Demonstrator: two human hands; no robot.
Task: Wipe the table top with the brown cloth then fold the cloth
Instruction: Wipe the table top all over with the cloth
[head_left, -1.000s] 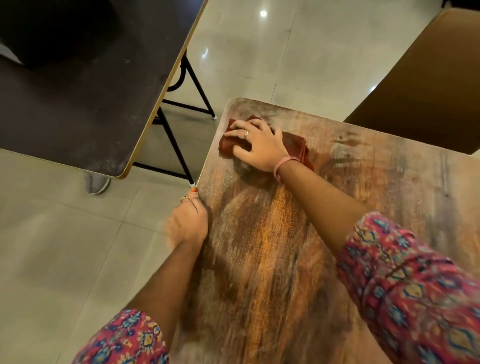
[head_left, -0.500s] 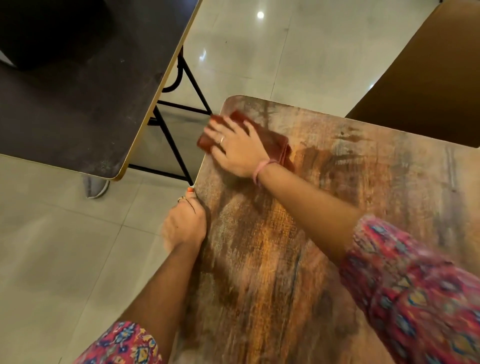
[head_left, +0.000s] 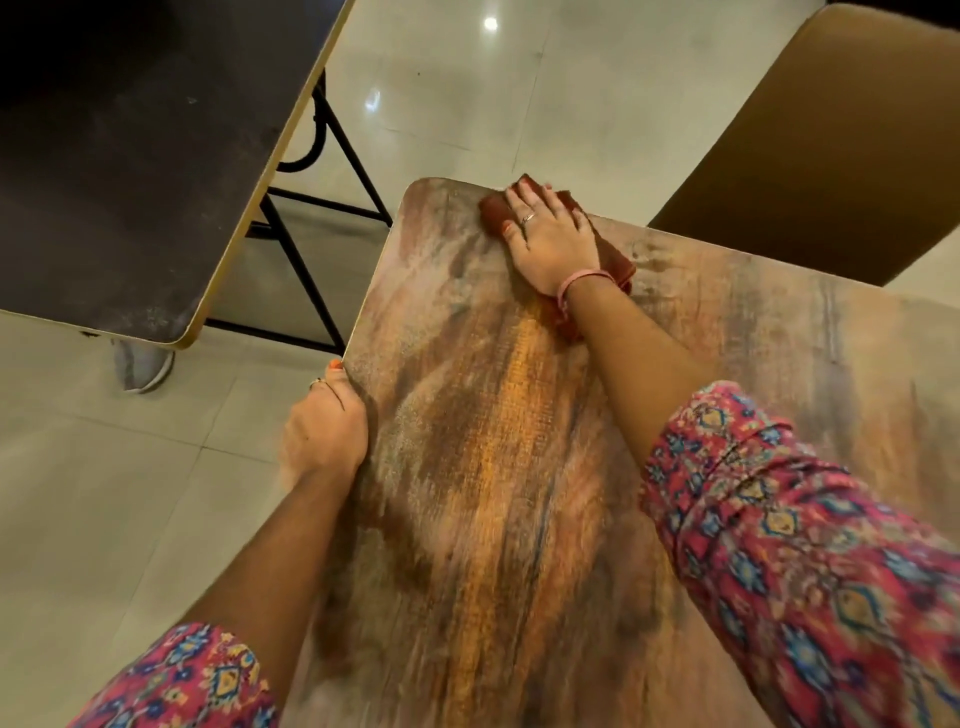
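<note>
The brown cloth (head_left: 615, 262) lies bunched on the wood-grain table top (head_left: 493, 467), close to its far edge. My right hand (head_left: 550, 239) presses flat on the cloth with straight fingers and hides most of it. My left hand (head_left: 324, 431) grips the table's left edge, thumb on top; its fingers are hidden below the rim.
A dark table (head_left: 130, 171) with a yellow rim and black metal legs (head_left: 311, 244) stands to the left across a narrow gap of tiled floor. A tan table top (head_left: 831, 150) sits at the far right. A shoe (head_left: 143, 364) shows under the dark table.
My right hand has slid the cloth from the far left corner rightward along the far edge. My left hand has kept its grip on the left edge.
</note>
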